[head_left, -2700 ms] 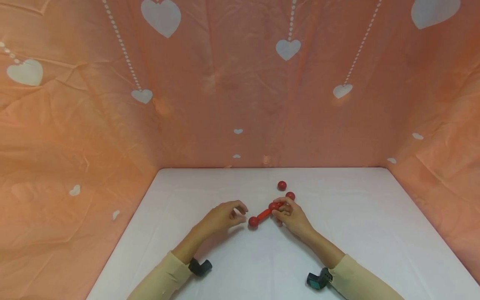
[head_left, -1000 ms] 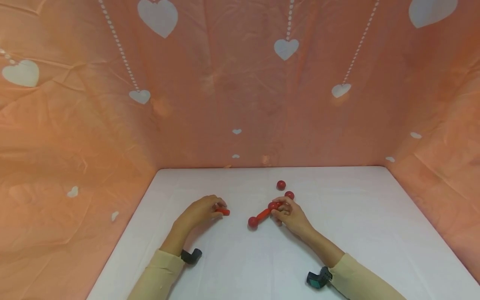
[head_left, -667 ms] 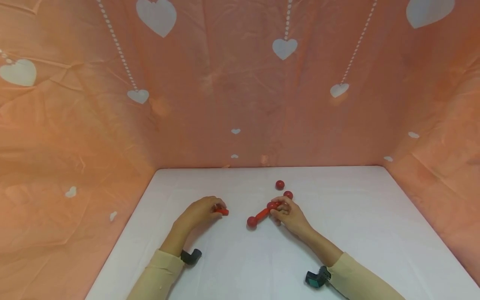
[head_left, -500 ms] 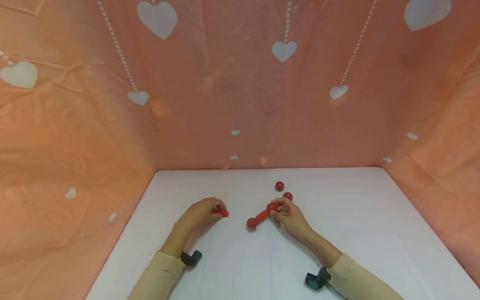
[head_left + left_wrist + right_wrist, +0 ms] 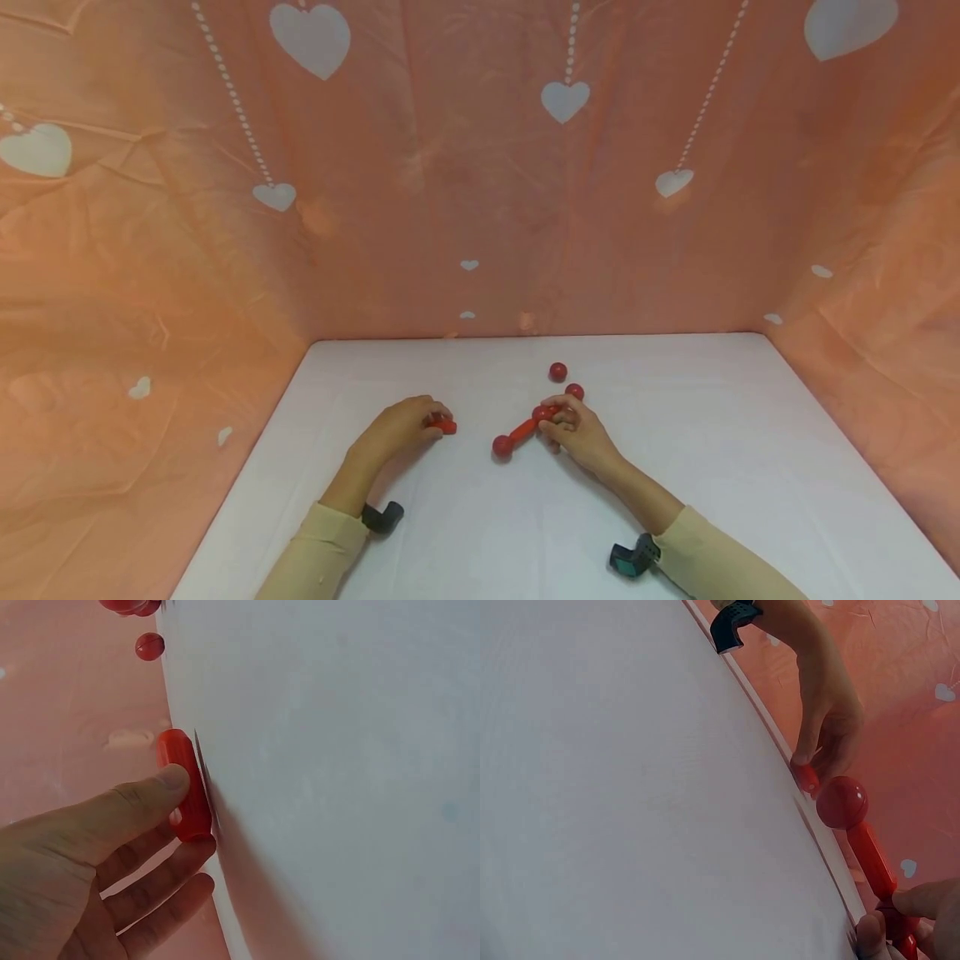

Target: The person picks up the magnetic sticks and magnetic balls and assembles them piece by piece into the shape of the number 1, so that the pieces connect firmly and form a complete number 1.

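Left hand [image 5: 408, 423], now farther from the chain [image 5: 541, 413], pinches a separate rod [image 5: 197, 806]; right hand [image 5: 582, 432] still pinches the chain.

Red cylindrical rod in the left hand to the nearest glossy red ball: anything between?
Only bare white tabletop between the rod and that ball, as the head view shows.

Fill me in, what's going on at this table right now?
A person works over a white table with both hands. The left hand pinches a loose red rod. The right hand holds a red rod-and-ball assembly by one of its balls; rod and assembly are not joined. Farther back, one red ball lies apart on the table.
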Demonstrator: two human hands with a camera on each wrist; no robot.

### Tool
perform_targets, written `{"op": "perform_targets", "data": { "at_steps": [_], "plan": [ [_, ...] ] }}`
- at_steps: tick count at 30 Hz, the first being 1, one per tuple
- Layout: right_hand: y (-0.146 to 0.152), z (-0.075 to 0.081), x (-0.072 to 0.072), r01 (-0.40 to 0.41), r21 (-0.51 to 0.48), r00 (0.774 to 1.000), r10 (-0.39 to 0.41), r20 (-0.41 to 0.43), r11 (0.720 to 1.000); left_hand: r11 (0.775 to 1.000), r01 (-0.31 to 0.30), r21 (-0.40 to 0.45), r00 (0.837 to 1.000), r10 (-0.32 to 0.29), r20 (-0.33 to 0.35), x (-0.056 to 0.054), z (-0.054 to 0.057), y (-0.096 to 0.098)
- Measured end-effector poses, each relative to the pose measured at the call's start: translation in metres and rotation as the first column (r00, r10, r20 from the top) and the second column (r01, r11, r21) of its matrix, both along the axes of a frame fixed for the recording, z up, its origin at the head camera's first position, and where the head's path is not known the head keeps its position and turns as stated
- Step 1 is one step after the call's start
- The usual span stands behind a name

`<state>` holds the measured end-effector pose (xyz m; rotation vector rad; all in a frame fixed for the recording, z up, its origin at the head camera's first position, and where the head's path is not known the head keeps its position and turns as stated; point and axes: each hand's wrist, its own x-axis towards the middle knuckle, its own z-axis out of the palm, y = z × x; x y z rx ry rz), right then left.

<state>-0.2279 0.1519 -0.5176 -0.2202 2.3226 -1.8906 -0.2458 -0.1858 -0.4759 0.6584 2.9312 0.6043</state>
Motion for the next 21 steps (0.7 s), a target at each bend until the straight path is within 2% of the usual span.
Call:
{"op": "perform_targets", "data": {
  "at_steps": [6,11,21],
  "plan": [
    [-0.0005,0.0006,-0.0007,-0.002,-0.005,1.0,0.002,0.001,1.0,0.999,0.04,0.001,0.999,-0.04,-0.021,-0.0007,-0.0018,0.0009],
    [-0.0006,0.0016,0.0005,0.002,-0.008,1.0,-0.002,-0.001,1.0,0.998,0.056,0.019,0.998,-0.056,-0.01,0.0008,-0.0002,0.0029],
    [-0.0009,0.0012,0.0006,0.013,-0.006,1.0,-0.013,-0.004,1.0,0.995,0.053,0.086,0.996,-0.059,0.065,0.0073,0.0078,0.0089]
  ]
}}
